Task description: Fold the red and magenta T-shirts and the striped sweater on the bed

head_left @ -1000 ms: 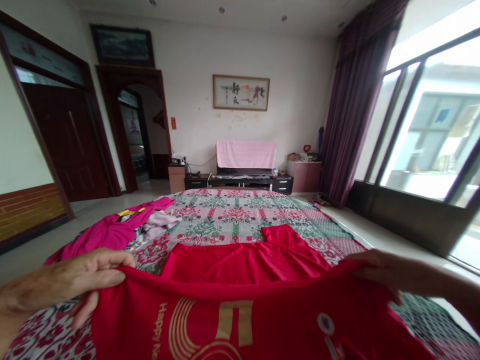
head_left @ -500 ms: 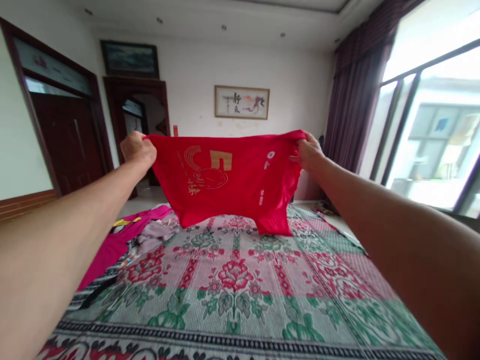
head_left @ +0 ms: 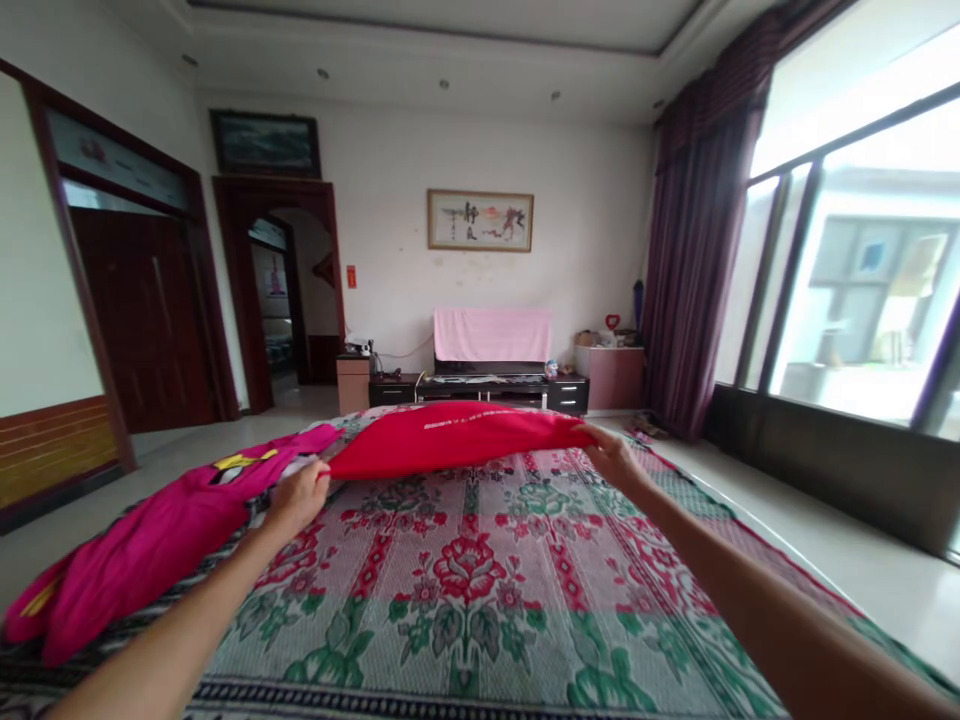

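Note:
A red T-shirt (head_left: pixel 450 445) with pale lettering is stretched between my two hands, billowing low over the far part of the bed. Its near edge is pulled taut. My left hand (head_left: pixel 302 494) is closed on the left corner of this edge. On the other side, my right hand (head_left: pixel 609 450) pinches the right corner. Beneath the shirt lies the flowered bedspread (head_left: pixel 465 620) in pink, green and grey.
Magenta clothing (head_left: pixel 157 530) with yellow patches is heaped along the bed's left side. Beyond the bed, a pink cloth (head_left: pixel 491 333) hangs over a screen on a low black cabinet (head_left: pixel 568 396). Purple curtains (head_left: pixel 686 270) hang by the window at right.
Both hands have come down with the red T-shirt, from about chest height to just above the bed. The shirt has swung from hanging upright to nearly flat, uncovering the cabinet behind.

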A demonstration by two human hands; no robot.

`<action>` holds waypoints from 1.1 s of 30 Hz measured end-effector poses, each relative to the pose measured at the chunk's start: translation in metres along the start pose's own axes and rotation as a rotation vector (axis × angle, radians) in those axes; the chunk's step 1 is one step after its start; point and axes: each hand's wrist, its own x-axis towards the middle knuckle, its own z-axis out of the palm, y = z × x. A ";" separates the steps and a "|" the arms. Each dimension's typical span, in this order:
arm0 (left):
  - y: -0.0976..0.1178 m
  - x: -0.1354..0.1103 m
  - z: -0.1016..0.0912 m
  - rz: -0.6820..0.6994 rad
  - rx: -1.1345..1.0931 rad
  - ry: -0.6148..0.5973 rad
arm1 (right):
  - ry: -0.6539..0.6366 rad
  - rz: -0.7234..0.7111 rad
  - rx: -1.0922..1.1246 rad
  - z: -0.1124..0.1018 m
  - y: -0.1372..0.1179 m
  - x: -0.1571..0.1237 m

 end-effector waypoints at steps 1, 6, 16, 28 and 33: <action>-0.005 -0.015 0.016 -0.003 0.024 -0.028 | -0.034 0.013 -0.037 0.007 0.014 -0.020; -0.016 -0.055 0.052 0.101 0.016 -0.051 | -0.212 0.060 -0.190 0.021 0.055 -0.094; -0.012 -0.065 0.037 0.159 0.034 -0.053 | -0.175 0.178 -0.333 0.006 0.040 -0.112; -0.009 -0.106 0.021 0.031 0.068 0.054 | -0.125 0.129 -0.309 -0.013 0.042 -0.133; -0.016 -0.116 0.023 -0.052 0.054 0.110 | -0.082 0.100 -0.224 -0.020 0.035 -0.142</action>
